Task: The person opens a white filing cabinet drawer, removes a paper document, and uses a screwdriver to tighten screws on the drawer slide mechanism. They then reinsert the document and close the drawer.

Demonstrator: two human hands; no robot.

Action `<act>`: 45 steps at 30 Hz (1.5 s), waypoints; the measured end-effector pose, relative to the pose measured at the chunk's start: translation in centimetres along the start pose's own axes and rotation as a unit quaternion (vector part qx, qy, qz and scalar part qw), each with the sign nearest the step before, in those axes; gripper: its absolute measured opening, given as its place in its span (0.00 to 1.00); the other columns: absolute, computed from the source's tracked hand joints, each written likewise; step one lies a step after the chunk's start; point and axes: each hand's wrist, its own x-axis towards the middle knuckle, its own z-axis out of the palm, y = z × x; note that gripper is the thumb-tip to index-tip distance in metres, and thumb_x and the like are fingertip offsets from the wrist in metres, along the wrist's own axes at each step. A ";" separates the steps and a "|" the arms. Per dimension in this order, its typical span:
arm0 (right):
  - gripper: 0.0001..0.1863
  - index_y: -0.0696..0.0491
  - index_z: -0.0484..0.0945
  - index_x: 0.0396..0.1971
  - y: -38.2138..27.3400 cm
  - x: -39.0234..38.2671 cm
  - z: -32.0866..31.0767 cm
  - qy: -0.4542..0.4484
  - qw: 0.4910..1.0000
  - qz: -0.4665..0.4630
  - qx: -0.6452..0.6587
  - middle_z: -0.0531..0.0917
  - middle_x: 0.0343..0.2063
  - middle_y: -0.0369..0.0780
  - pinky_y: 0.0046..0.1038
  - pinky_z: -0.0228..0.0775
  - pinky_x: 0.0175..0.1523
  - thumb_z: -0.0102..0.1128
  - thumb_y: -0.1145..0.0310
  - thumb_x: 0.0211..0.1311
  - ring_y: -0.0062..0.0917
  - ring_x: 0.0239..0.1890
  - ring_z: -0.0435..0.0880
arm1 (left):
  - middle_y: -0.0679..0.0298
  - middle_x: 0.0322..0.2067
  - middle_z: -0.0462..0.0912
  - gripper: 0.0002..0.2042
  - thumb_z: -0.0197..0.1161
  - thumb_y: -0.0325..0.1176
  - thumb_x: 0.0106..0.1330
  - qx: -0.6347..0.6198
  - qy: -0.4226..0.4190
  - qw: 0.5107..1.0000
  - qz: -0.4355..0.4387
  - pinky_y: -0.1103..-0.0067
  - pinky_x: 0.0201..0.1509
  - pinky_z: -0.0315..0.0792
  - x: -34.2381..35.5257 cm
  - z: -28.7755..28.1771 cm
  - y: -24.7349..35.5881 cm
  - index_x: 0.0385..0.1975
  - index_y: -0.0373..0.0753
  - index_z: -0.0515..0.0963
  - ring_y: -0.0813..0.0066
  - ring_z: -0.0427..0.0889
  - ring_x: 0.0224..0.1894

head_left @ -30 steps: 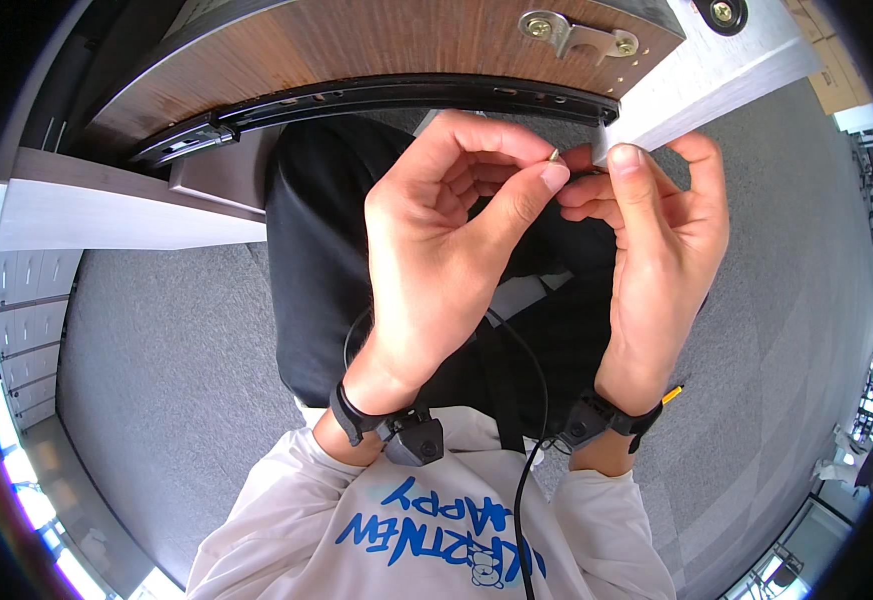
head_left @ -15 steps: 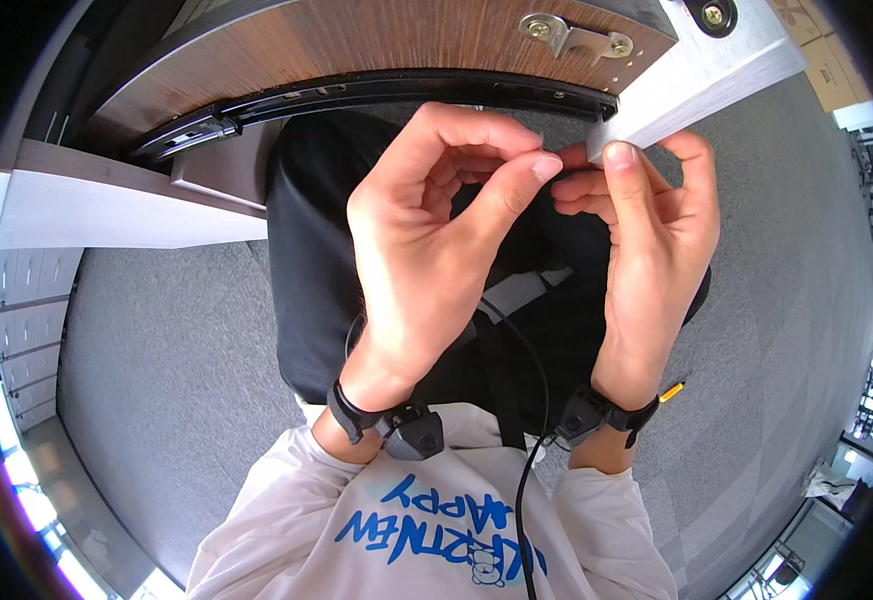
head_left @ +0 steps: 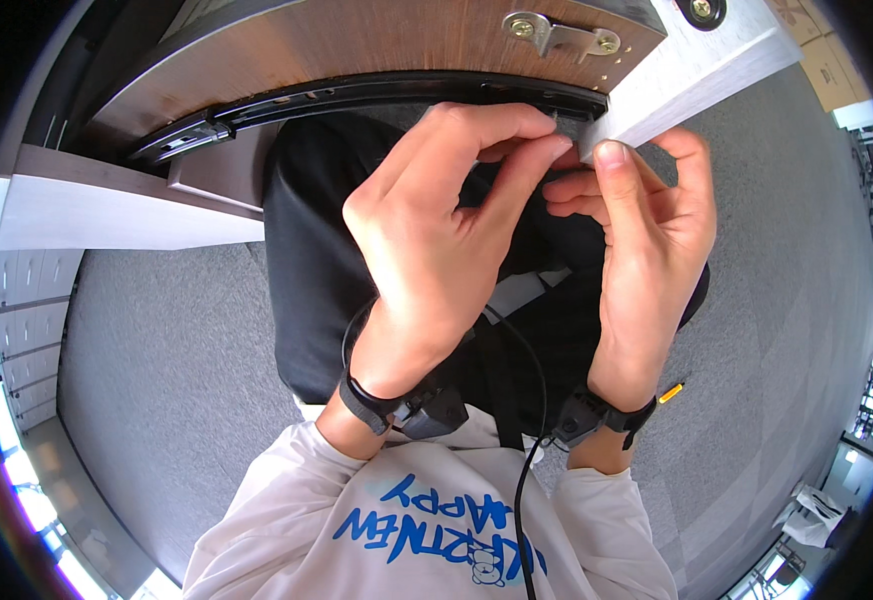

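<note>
My left hand (head_left: 437, 215) is closed in a pinch just below the black drawer slide (head_left: 357, 92). Between thumb and forefinger shows the tip of a small, thin metallic piece that looks like a screw (head_left: 556, 115); most of it is hidden by the fingers. The slide runs along the lower edge of a brown wood-grain drawer side (head_left: 377, 50). My right hand (head_left: 652, 225) grips the lower corner of the white drawer front (head_left: 692, 85), its thumb on the near face and its fingers curled underneath. A metal bracket (head_left: 562, 38) sits on the brown panel above.
Pale cabinet panels (head_left: 127, 200) stand at the left. Under the hands are my crossed legs in black trousers (head_left: 312, 260), with a black cable (head_left: 532, 350) over them. A yellow pen-like tool (head_left: 672, 392) lies on the grey carpet (head_left: 177, 350) to the right. Boxes (head_left: 837, 65) stand far right.
My left hand has moved slightly right and up, closer to the slide's end and the white corner. The small metallic piece now shows at its fingertips. My right hand keeps its grip.
</note>
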 end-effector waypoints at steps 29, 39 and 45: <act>0.11 0.60 0.70 0.45 -0.5 -0.3 0.5 0.015 1.000 0.012 -0.001 0.85 0.29 0.46 0.24 0.81 0.32 0.61 0.73 0.68 0.25 0.25 0.85 | 0.67 0.22 0.81 0.07 0.75 0.22 0.54 0.150 0.058 0.983 0.086 0.86 0.29 0.69 0.6 0.8 0.3 0.30 0.35 0.83 0.84 0.75 0.23; 0.12 0.60 0.71 0.45 -0.5 -0.4 0.6 0.011 1.000 0.014 0.007 0.85 0.30 0.45 0.23 0.80 0.33 0.61 0.73 0.68 0.24 0.25 0.85 | 0.64 0.25 0.82 0.06 0.72 0.21 0.57 0.151 0.040 0.986 0.063 0.85 0.31 0.72 0.6 0.6 0.9 0.32 0.33 0.82 0.82 0.79 0.26; 0.12 0.60 0.71 0.45 -0.4 -0.4 0.6 0.012 1.000 0.008 0.004 0.85 0.30 0.46 0.23 0.80 0.33 0.62 0.73 0.68 0.24 0.25 0.85 | 0.66 0.25 0.82 0.06 0.72 0.21 0.57 0.184 0.040 0.980 0.060 0.86 0.31 0.71 0.4 0.6 1.2 0.33 0.35 0.82 0.84 0.78 0.25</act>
